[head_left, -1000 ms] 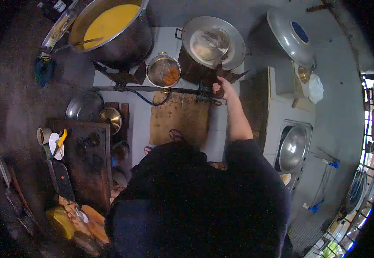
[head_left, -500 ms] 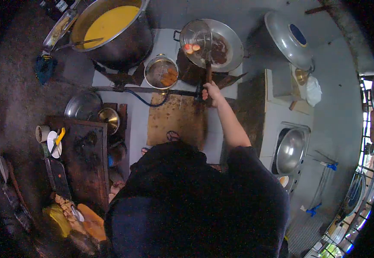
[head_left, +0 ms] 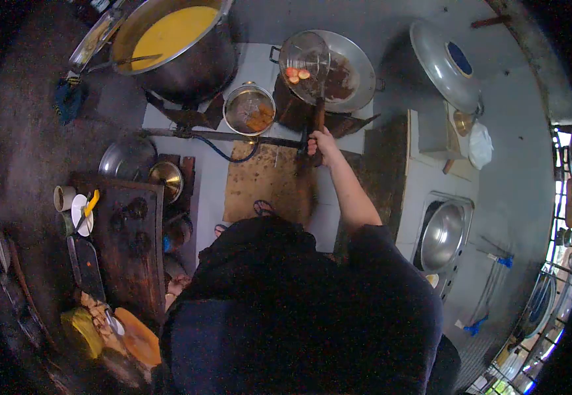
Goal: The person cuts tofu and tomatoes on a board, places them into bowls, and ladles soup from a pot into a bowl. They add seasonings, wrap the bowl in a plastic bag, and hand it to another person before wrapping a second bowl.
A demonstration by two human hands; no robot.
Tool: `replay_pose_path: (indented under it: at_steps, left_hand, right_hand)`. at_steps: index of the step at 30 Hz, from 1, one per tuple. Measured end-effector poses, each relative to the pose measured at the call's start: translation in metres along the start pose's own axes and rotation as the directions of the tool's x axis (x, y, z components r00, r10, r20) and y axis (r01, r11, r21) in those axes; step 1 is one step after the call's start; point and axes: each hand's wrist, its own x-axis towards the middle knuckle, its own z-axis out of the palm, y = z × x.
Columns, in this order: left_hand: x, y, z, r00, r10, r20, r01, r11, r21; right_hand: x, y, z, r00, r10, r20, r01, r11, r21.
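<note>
My right hand [head_left: 323, 145] is closed around the wooden handle of a wire skimmer [head_left: 307, 49]. The skimmer's round mesh is over the left part of a wide wok [head_left: 364, 69] that holds dark brown liquid. Several small red and pale-yellow pieces [head_left: 295, 74] lie in the mesh. Left of the wok, a strainer or pot [head_left: 227, 113] contains orange-brown fried-looking pieces [head_left: 260, 120]. What looks like my left hand [head_left: 179, 284] shows low beside my body, near the dark wooden table; its fingers are not clear.
A big pot [head_left: 200, 76] of yellow liquid stands at upper left with a utensil in it. The dark table [head_left: 118, 250] on the left bears a white plate [head_left: 80, 220] with a yellow-handled tool. A sink [head_left: 445, 234] is at right. A large metal basin [head_left: 434, 66] leans against the wall.
The pieces in the skimmer have shifted and spread, with more of them showing. My right hand keeps its grip on the handle, nearly in the same place.
</note>
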Motion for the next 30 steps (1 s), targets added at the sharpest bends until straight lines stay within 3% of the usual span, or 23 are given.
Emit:
replay_pose_path:
  at_steps: [1,3,4,5,6,7,8,11,12,13,14,15,16,18,19,21,23,25,26,27,28,29,30]
  left_hand:
    - [0.004,0.005,-0.009,1.0,0.003,0.001,-0.003,1.0,-0.002]
    - [0.004,-0.005,0.002,0.93,-0.166,0.328,0.183,0.983,-0.02]
    - [-0.008,-0.015,0.008,0.93,-0.158,0.331,0.176,0.984,-0.023]
    - [-0.02,-0.023,0.006,0.991,0.097,0.092,-0.109,0.986,0.13]
    - [-0.023,-0.03,0.004,0.916,0.387,-0.103,-0.335,0.881,0.333]
    - [-0.014,-0.028,0.003,0.913,0.397,-0.097,-0.348,0.879,0.327]
    - [-0.004,-0.023,0.003,0.969,0.095,0.23,-0.13,0.981,0.143]
    - [-0.031,-0.014,0.012,0.973,-0.087,0.216,0.079,0.996,0.043]
    - [-0.043,-0.016,0.018,0.986,-0.012,-0.167,0.022,0.998,0.061]
    - [-0.047,-0.022,0.021,0.985,-0.002,-0.173,0.012,0.998,0.055]
    - [-0.046,-0.031,0.025,0.892,0.325,-0.314,-0.179,0.892,0.414]
    - [-0.045,-0.039,0.031,0.705,0.637,-0.313,-0.246,0.632,0.735]
    - [-0.045,-0.043,0.049,0.699,0.641,-0.318,-0.247,0.633,0.734]
    - [-0.047,-0.044,0.098,0.87,0.462,-0.175,-0.428,0.882,0.199]
    - [-0.046,-0.046,0.104,0.868,0.463,-0.179,-0.429,0.881,0.199]
    - [-0.044,-0.044,0.101,0.679,0.698,-0.229,-0.261,0.521,0.813]
    - [-0.039,-0.05,0.081,0.637,0.747,-0.188,-0.256,0.435,0.863]
    - [-0.04,-0.045,0.076,0.6,0.789,-0.132,-0.244,0.338,0.909]
    - [-0.043,-0.042,0.081,0.667,0.705,-0.242,-0.095,0.403,0.91]
    - [-0.046,-0.041,0.081,0.709,0.609,-0.356,0.058,0.452,0.89]
    - [-0.047,-0.034,0.068,0.773,0.507,-0.38,-0.199,0.764,0.614]
    - [-0.046,-0.031,0.067,0.826,0.397,-0.399,-0.355,0.918,0.178]
    - [-0.047,-0.031,0.067,0.757,0.437,-0.486,-0.247,0.879,0.407]
  right_hand:
    - [-0.002,-0.004,0.0,1.0,0.005,0.018,-0.006,0.998,0.066]
    - [0.007,-0.007,-0.01,0.999,0.011,0.041,-0.016,0.991,0.129]
    - [0.03,-0.006,-0.025,0.962,0.097,0.255,-0.185,0.919,0.348]
    - [0.037,-0.014,-0.028,0.874,0.125,0.47,-0.38,0.778,0.5]
    - [0.044,-0.023,-0.031,0.808,0.139,0.573,-0.49,0.699,0.522]
    - [0.05,-0.026,-0.031,0.802,0.142,0.581,-0.494,0.704,0.51]
    - [0.055,-0.028,-0.033,0.836,0.125,0.535,-0.425,0.764,0.486]
    - [0.076,-0.016,-0.044,0.825,0.071,0.561,-0.404,0.767,0.498]
    - [0.081,-0.012,-0.05,0.788,0.023,0.615,-0.446,0.711,0.544]
    - [0.085,-0.008,-0.056,0.782,0.03,0.623,-0.458,0.707,0.539]
    - [0.083,-0.004,-0.061,0.77,-0.015,0.638,-0.474,0.655,0.588]
    - [0.081,-0.001,-0.064,0.76,-0.062,0.646,-0.489,0.6,0.633]
    - [0.075,-0.002,-0.064,0.768,-0.055,0.638,-0.498,0.574,0.65]
    - [0.074,-0.002,-0.064,0.763,-0.052,0.644,-0.502,0.579,0.642]
    - [0.074,-0.002,-0.065,0.762,-0.054,0.646,-0.497,0.59,0.636]
    - [0.092,-0.003,-0.063,0.771,-0.05,0.634,-0.471,0.625,0.622]
    - [0.099,-0.011,-0.059,0.785,-0.054,0.617,-0.438,0.656,0.615]
    - [0.098,-0.027,-0.057,0.793,0.096,0.601,-0.556,0.516,0.651]
    - [0.095,-0.029,-0.06,0.825,-0.007,0.565,-0.404,0.693,0.598]
    - [0.094,-0.033,-0.06,0.824,-0.014,0.567,-0.402,0.691,0.6]
    - [0.092,-0.038,-0.06,0.823,-0.004,0.568,-0.406,0.695,0.594]
    - [0.094,-0.039,-0.064,0.823,0.008,0.567,-0.411,0.698,0.586]
    - [0.109,-0.035,-0.067,0.803,0.05,0.593,-0.416,0.76,0.499]
